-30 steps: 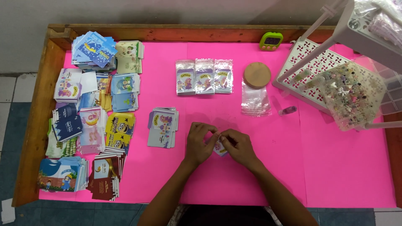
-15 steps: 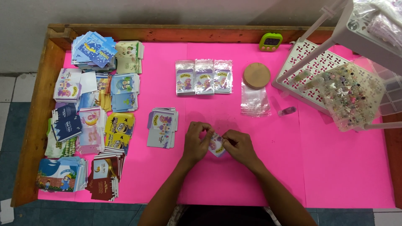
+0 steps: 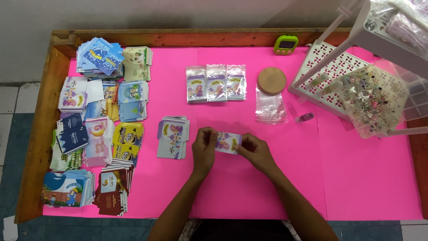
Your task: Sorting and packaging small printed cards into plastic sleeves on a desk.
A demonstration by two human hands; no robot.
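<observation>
left hand [image 3: 204,143] and right hand [image 3: 252,149] pinch the small card [image 3: 227,143], fingers closed on its edges; keep it level, card stack [image 3: 173,137] at 9 o'clock

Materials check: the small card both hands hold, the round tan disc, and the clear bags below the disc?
Small purple-and-white printed card, held between left hand and right hand: looks like thin matte paper or cardstock, flat with crisp edges. Round tan disc: probably cork or light wood, dull and grainy; cannot tell which. Clear bags: glossy thin plastic film, see-through with glare.
</observation>
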